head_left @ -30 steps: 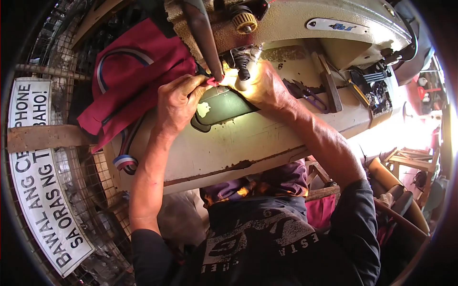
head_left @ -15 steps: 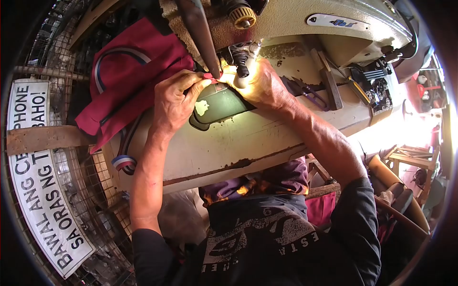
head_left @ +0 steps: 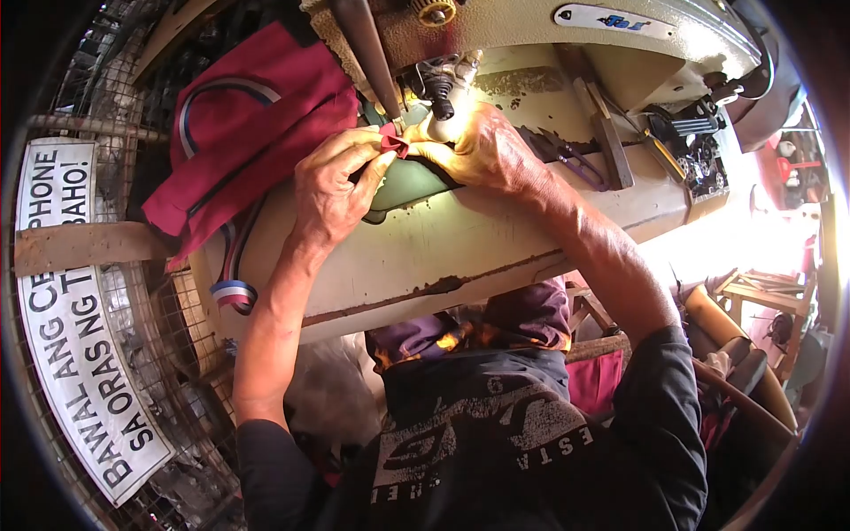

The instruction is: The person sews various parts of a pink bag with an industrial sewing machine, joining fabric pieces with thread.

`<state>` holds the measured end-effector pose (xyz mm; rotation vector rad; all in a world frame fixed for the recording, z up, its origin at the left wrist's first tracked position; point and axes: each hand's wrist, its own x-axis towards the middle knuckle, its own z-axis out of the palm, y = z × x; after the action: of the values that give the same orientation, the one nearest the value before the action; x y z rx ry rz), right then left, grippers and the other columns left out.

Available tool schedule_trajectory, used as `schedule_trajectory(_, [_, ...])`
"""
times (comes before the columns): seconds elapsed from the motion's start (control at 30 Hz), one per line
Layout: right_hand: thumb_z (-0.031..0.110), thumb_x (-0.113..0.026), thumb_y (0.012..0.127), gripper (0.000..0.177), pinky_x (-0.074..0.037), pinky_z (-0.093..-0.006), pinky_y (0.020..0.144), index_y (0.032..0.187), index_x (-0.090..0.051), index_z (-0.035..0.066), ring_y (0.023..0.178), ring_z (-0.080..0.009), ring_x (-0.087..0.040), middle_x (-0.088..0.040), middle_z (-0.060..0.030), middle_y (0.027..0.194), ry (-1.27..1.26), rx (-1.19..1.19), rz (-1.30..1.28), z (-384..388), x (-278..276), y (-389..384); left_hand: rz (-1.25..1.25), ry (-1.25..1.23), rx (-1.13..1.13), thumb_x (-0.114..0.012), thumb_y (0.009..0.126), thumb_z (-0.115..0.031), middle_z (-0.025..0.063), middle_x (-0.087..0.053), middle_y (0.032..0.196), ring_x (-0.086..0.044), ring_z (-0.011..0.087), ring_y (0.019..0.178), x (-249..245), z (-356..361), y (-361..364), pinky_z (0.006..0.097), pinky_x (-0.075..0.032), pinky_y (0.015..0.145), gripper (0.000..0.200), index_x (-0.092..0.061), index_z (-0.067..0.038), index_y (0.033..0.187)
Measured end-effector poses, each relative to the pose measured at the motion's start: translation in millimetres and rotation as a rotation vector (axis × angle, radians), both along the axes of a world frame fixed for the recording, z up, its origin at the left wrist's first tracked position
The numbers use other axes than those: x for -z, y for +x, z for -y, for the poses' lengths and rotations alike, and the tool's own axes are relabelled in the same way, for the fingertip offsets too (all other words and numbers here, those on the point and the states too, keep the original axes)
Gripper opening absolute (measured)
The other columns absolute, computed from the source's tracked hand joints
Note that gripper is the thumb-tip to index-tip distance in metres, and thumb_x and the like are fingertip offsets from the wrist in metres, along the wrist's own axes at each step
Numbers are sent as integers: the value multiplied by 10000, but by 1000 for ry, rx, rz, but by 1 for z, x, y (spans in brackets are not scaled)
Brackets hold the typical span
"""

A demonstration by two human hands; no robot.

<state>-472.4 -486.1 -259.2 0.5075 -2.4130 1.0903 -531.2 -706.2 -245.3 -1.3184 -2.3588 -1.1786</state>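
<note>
A small piece of red fabric (head_left: 394,142), folded into a loop, is pinched between the thumb and fingers of my left hand (head_left: 338,181). My right hand (head_left: 491,146) grips the fabric's right side, its fingertips close to my left ones. Both hands are just in front of the needle area of a beige sewing machine (head_left: 505,35), with a dark bar (head_left: 365,57) coming down beside the fabric. Under the hands lies a green plate (head_left: 412,188) set in the worn machine bed. Bright lamp light washes out part of the right fingers.
A large maroon cloth (head_left: 257,133) with a striped ribbon (head_left: 235,296) lies at the left. Purple-handled scissors (head_left: 580,168), a wooden bar (head_left: 609,142) and a yellow-handled screwdriver (head_left: 664,157) rest to the right. A wire grid with a printed sign (head_left: 84,354) stands far left.
The red fabric has been lifted and curled into a loop. My left hand has moved slightly right and lower, over the plate's pale patch. The whole view has shifted a little.
</note>
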Motion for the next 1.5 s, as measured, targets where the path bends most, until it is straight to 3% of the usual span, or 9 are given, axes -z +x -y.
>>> schedule_trajectory(0.13, [312, -752, 865, 257, -504, -489, 768, 903, -685, 66, 846, -403, -618, -658, -157, 839, 33, -8, -26, -2, 3, 1, -49, -35, 38, -788, 847, -64, 89, -738, 1018, -726, 266, 959, -5, -1, 1, 374, -585, 826, 116, -753, -18, 947])
schedule_trajectory(0.37, [271, -670, 921, 206, -514, -476, 725, 979, -668, 73, 834, -352, -637, -607, -121, 862, 254, -61, -190, 4, -10, 9, -93, -142, 49, -753, 871, -33, 93, -664, 998, -709, 299, 993, -6, 5, 11, 389, -576, 815, 127, -728, -21, 995])
schedule_trajectory(0.6, [200, -674, 942, 146, -504, -471, 703, 1006, -672, 69, 777, -375, -630, -612, -155, 817, 149, -108, -153, 4, -10, 10, -170, -135, 25, -728, 884, -40, 132, -678, 1021, -707, 331, 964, -4, 4, 16, 404, -582, 792, 156, -706, -14, 1037])
schedule_trajectory(0.73, [154, -715, 922, 156, -531, -429, 810, 1043, -711, 55, 892, -335, -671, -694, -134, 950, -25, -141, 94, 2, -1, 9, -228, -131, 41, -736, 873, -67, 185, -690, 1070, -707, 342, 914, 0, 4, 9, 410, -594, 775, 157, -712, -21, 1021])
schedule_trajectory(0.77, [220, -686, 923, 208, -507, -455, 810, 1073, -743, 87, 894, -371, -639, -699, -148, 945, -89, -167, 52, 2, 3, 6, -220, -140, 45, -734, 874, -70, 196, -692, 1082, -707, 347, 918, 0, 5, 9, 411, -595, 777, 163, -717, -21, 1028])
schedule_trajectory(1.27, [172, -677, 905, 170, -494, -468, 797, 1035, -740, 80, 868, -388, -626, -687, -144, 915, -27, -147, -75, 3, 3, 4, -142, -220, 72, -696, 921, -59, 143, -683, 1065, -696, 339, 903, -7, 8, 6, 401, -574, 776, 184, -708, -16, 1099])
schedule_trajectory(1.37, [175, -712, 934, 181, -534, -420, 877, 1075, -731, 64, 959, -322, -675, -714, -114, 1032, 30, -121, 37, 2, 3, 6, -150, -217, 66, -697, 924, -68, 138, -675, 1047, -688, 351, 908, -12, 8, 6, 412, -570, 775, 189, -698, -11, 1104])
schedule_trajectory(1.5, [167, -701, 924, 167, -523, -427, 839, 1051, -737, 64, 924, -337, -660, -701, -127, 992, -1, -116, -6, 3, 8, 2, -178, -222, 70, -692, 934, -109, 128, -641, 973, -672, 326, 814, -17, 5, 7, 410, -559, 686, 131, -697, -9, 1018])
